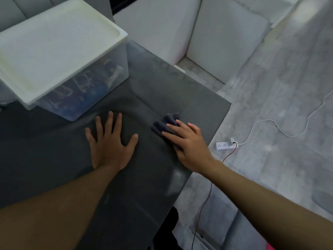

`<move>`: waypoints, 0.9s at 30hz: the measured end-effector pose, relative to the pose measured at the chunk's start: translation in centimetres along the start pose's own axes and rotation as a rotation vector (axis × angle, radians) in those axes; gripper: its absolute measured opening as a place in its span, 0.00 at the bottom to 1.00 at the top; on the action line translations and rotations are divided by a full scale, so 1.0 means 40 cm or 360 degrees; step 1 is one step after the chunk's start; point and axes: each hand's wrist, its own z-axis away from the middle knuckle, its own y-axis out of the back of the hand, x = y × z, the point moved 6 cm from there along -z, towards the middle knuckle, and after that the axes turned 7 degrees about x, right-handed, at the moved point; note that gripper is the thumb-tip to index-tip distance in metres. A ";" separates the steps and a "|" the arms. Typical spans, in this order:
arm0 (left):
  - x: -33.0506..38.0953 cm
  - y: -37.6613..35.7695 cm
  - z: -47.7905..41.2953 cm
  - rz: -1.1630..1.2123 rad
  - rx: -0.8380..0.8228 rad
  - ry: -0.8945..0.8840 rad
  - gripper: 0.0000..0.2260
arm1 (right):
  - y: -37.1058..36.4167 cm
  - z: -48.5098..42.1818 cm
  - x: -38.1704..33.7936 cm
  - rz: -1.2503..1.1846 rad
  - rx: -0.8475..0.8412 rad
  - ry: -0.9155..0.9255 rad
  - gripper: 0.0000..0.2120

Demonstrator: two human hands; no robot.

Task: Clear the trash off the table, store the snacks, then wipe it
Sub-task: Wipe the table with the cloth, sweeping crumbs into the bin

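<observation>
Left grip [110, 147] is laid flat, fingers spread, empty, probably bracing, while a crumpled dark grey cloth [164, 122] is pressed by straight fingers of the right grip [187, 147] onto the dark grey surface [162, 83] near its right edge, for wiping.

Dark grey table [162, 91] fills centre and left of frame, faint sheen on top. Dark bluish cloth [164, 122], bunched, centre-right, lies on table near right edge, right hand [187, 147] pressing down on it. Clear storage box [100, 82] upper left, standing on table, white lid [54, 46] on, blue snack packets [75, 103] visible through wall.
</observation>
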 end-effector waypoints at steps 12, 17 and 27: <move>-0.148 0.041 0.077 0.0227 -0.0008 0.0008 0.27 | -0.078 0.057 -0.227 -0.0013 0.0073 -0.0086 0.22; -0.338 0.074 0.159 -0.0018 -0.0006 0.0177 0.27 | -0.068 -0.013 -0.182 0.0060 0.0057 -0.0065 0.22; -0.520 0.102 0.233 -0.0125 0.0023 0.0210 0.30 | -0.199 -0.123 -0.446 -0.0023 -0.0093 0.0146 0.21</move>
